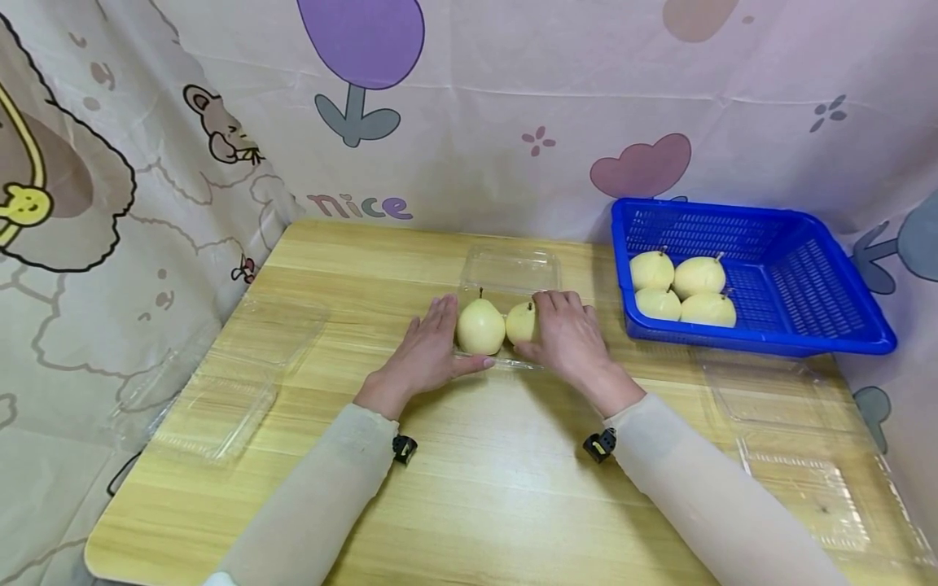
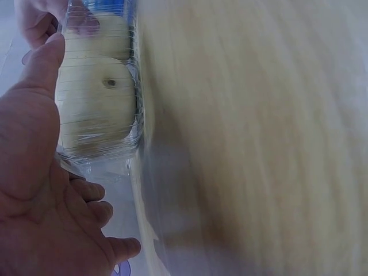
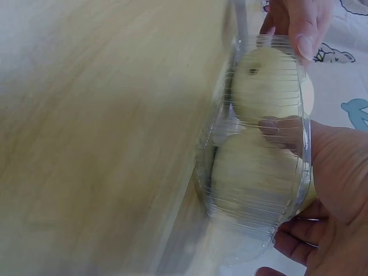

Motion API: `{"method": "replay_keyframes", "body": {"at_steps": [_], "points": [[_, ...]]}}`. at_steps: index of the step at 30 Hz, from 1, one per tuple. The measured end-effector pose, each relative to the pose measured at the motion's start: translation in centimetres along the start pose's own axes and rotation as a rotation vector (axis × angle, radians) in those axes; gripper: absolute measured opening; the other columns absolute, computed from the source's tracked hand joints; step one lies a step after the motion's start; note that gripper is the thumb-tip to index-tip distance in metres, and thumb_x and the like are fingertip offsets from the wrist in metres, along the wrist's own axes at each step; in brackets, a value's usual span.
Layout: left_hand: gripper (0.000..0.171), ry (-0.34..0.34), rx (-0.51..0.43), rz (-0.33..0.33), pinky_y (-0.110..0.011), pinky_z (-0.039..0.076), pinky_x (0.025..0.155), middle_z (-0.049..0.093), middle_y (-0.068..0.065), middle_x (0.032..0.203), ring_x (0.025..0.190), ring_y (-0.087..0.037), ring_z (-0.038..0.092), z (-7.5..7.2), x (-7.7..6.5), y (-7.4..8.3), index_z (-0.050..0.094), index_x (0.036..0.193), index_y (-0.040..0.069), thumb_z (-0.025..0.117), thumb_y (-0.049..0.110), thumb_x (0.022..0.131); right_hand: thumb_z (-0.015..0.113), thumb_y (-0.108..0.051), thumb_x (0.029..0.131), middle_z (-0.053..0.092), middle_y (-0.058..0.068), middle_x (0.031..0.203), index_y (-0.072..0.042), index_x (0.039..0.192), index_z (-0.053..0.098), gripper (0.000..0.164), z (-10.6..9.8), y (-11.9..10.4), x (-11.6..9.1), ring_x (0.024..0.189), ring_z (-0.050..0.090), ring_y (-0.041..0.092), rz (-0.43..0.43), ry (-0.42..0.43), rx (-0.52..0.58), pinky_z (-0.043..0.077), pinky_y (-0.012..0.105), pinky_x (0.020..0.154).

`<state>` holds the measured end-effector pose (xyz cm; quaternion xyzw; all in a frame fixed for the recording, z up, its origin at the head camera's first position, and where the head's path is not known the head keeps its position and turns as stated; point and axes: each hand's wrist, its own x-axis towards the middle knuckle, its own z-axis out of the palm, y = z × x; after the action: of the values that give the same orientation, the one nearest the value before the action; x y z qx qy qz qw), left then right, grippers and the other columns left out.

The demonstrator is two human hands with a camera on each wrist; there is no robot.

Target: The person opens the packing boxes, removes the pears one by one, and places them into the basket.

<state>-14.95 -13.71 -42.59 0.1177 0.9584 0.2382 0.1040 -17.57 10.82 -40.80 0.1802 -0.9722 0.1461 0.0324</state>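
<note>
A clear plastic clamshell box (image 1: pixel 510 267) lies on the table with its lid folded back to the far side. Two pale yellow pears sit side by side in its near half: a left pear (image 1: pixel 480 327) with its stem upright, and a right pear (image 1: pixel 520 325). My left hand (image 1: pixel 419 358) rests at the box's left end, fingers straight, thumb along the front rim. Over the right end, my right hand (image 1: pixel 573 338) grips the right pear. Its thumb (image 3: pixel 282 129) shows through the ribbed clear wall, inside the box; the fingers cover that pear's right side.
At the back right, a blue plastic basket (image 1: pixel 747 342) holds several pears (image 1: pixel 699 278). More opened clear clamshell boxes lie on the table: one at the left edge (image 1: pixel 220 399), another at the right (image 1: pixel 806 488). A patterned cloth (image 1: pixel 469 146) hangs behind the table.
</note>
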Motion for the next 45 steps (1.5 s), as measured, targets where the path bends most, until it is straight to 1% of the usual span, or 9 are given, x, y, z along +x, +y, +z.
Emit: {"method": "replay_keyframes", "body": {"at_steps": [7, 15, 23, 27, 29, 33, 37, 42, 45], "points": [[0.128, -0.009, 0.008, 0.012, -0.059, 0.006, 0.133, 0.003, -0.018, 0.178, 0.165, -0.030, -0.001, 0.1, 0.4, 0.4, 0.000, 0.168, 0.002, 0.066, 0.077, 0.089, 0.092, -0.047, 0.077, 0.063, 0.021, 0.123, 0.003, 0.129, 0.057, 0.080, -0.2, 0.5, -0.1, 0.116, 0.053, 0.040, -0.015, 0.022, -0.048, 0.049, 0.055, 0.093], [0.128, -0.009, -0.003, 0.026, -0.059, 0.006, 0.133, 0.003, -0.018, 0.178, 0.165, -0.030, 0.000, 0.3, 0.8, 0.7, 0.000, 0.169, 0.002, 0.066, 0.078, 0.088, 0.093, -0.047, 0.073, 0.061, 0.021, 0.114, 0.005, 0.124, 0.057, 0.081, -1.1, 0.7, -0.1, 0.110, 0.053, 0.039, -0.005, 0.034, -0.059, 0.049, 0.053, 0.092], [0.128, 0.003, -0.027, 0.020, -0.060, 0.006, 0.133, 0.004, -0.016, 0.178, 0.165, -0.028, 0.000, 0.3, 0.6, 0.3, 0.001, 0.169, 0.004, 0.067, 0.078, 0.088, 0.091, -0.048, 0.075, 0.061, 0.021, 0.118, 0.007, 0.129, 0.057, 0.084, -3.7, 0.6, -0.3, 0.111, 0.052, 0.039, -0.013, 0.055, -0.041, 0.048, 0.054, 0.095], [0.128, 0.019, -0.032, 0.015, -0.061, 0.007, 0.132, 0.005, -0.016, 0.178, 0.165, -0.030, 0.002, 0.2, 0.3, -0.1, 0.002, 0.169, 0.004, 0.069, 0.076, 0.088, 0.091, -0.047, 0.075, 0.062, 0.021, 0.119, 0.006, 0.131, 0.057, 0.084, -5.5, 0.7, -0.4, 0.112, 0.052, 0.039, -0.002, 0.061, -0.006, 0.047, 0.055, 0.096], [0.128, 0.020, -0.038, 0.013, -0.061, 0.007, 0.132, 0.005, -0.016, 0.178, 0.165, -0.030, 0.002, 0.2, 0.2, -0.2, 0.002, 0.169, 0.004, 0.069, 0.076, 0.087, 0.092, -0.045, 0.074, 0.062, 0.020, 0.117, 0.006, 0.130, 0.057, 0.083, -6.7, 1.1, -0.5, 0.110, 0.053, 0.039, 0.008, 0.063, 0.010, 0.048, 0.055, 0.095], [0.129, 0.018, -0.044, 0.016, -0.061, 0.007, 0.132, 0.004, -0.017, 0.178, 0.165, -0.030, 0.002, 0.3, 0.2, -0.2, 0.002, 0.169, 0.004, 0.069, 0.076, 0.087, 0.092, -0.040, 0.074, 0.062, 0.023, 0.113, 0.009, 0.126, 0.057, 0.080, -9.3, 2.8, -1.2, 0.104, 0.053, 0.041, 0.022, 0.098, 0.004, 0.048, 0.057, 0.090], [0.128, 0.019, -0.045, 0.016, -0.061, 0.008, 0.132, 0.005, -0.017, 0.178, 0.165, -0.031, 0.002, 0.2, 0.1, -0.2, 0.002, 0.169, 0.004, 0.070, 0.076, 0.087, 0.090, -0.037, 0.074, 0.062, 0.027, 0.109, 0.011, 0.124, 0.058, 0.076, -11.8, 5.0, -2.0, 0.098, 0.051, 0.044, 0.055, 0.153, -0.027, 0.046, 0.058, 0.083], [0.127, 0.015, -0.043, 0.017, -0.061, 0.009, 0.132, 0.005, -0.017, 0.178, 0.165, -0.031, 0.002, 0.2, 0.0, -0.2, 0.002, 0.169, 0.004, 0.069, 0.075, 0.088, 0.087, -0.042, 0.079, 0.059, 0.028, 0.106, 0.011, 0.124, 0.057, 0.076, -14.6, 8.4, -3.0, 0.097, 0.047, 0.046, 0.149, 0.165, -0.059, 0.043, 0.060, 0.077], [0.127, 0.015, -0.047, 0.020, -0.061, 0.010, 0.132, 0.005, -0.018, 0.178, 0.165, -0.031, 0.002, 0.2, 0.1, -0.1, 0.002, 0.169, 0.003, 0.069, 0.075, 0.088, 0.084, -0.045, 0.082, 0.056, 0.031, 0.110, 0.013, 0.126, 0.055, 0.079, -16.1, 10.9, -3.6, 0.103, 0.044, 0.051, 0.228, 0.149, -0.067, 0.041, 0.065, 0.079]]}}
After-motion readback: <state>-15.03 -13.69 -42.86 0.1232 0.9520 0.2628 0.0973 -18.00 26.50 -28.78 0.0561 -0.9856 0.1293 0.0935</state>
